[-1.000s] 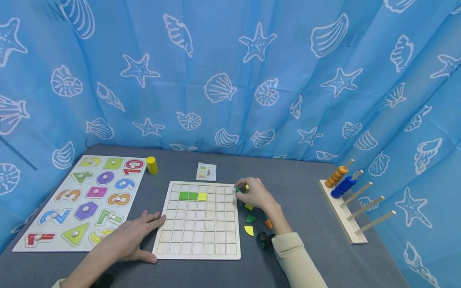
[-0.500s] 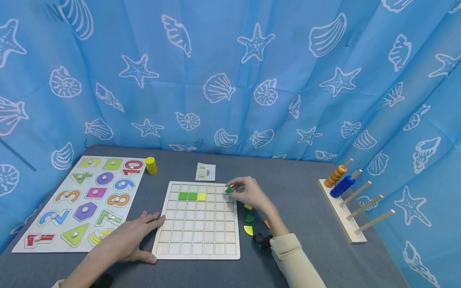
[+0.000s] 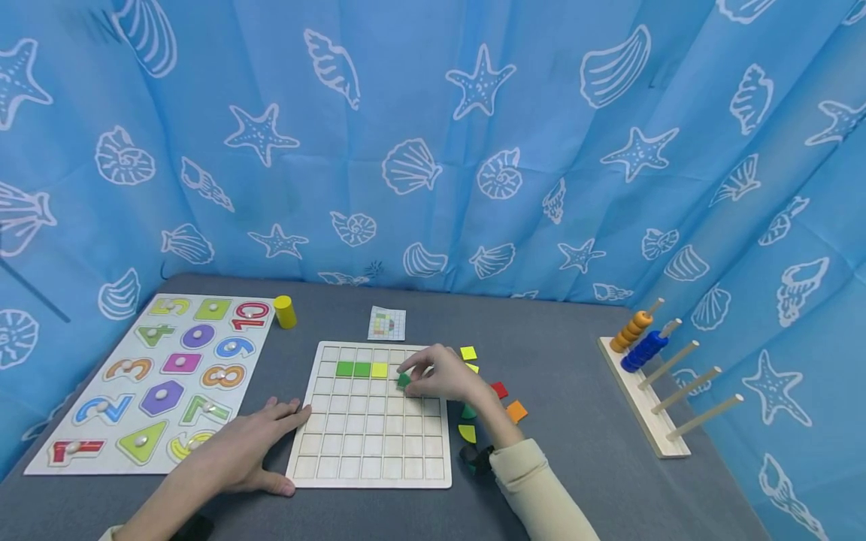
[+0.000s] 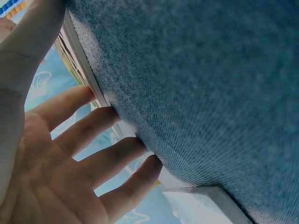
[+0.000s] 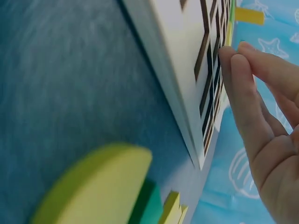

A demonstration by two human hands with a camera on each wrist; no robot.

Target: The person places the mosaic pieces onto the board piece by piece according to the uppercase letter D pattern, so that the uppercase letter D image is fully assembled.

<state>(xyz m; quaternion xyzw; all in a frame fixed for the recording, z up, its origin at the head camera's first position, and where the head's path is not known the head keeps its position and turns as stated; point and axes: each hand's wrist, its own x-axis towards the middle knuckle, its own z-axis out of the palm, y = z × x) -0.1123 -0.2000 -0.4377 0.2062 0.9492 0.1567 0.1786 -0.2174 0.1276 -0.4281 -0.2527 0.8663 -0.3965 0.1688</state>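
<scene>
A pale wooden grid board (image 3: 365, 447) lies on the grey table. Two green square tiles (image 3: 345, 369) and a yellow tile (image 3: 380, 370) sit side by side in its second row. My right hand (image 3: 443, 374) pinches a small dark green piece (image 3: 403, 380) over that row, to the right of the yellow tile; the fingers partly cover it. In the right wrist view, thumb and fingertips (image 5: 243, 65) come together near the board surface. My left hand (image 3: 253, 439) rests at the board's left edge, its fingers extended and spread in the left wrist view, fingertips (image 4: 107, 114) at the edge.
Right of the board lie loose pieces, among them a yellow square (image 3: 468, 353), a red one (image 3: 499, 389), an orange one (image 3: 517, 412) and a yellow quarter-round (image 3: 467, 433). A pattern card (image 3: 387, 324), yellow cylinder (image 3: 285, 311), number puzzle (image 3: 158, 376) and peg stacker (image 3: 643, 398) surround it.
My right hand has moved left from the board's right edge to above the second row, carrying the green piece. Loose pieces it covered now show. The left hand has stayed put.
</scene>
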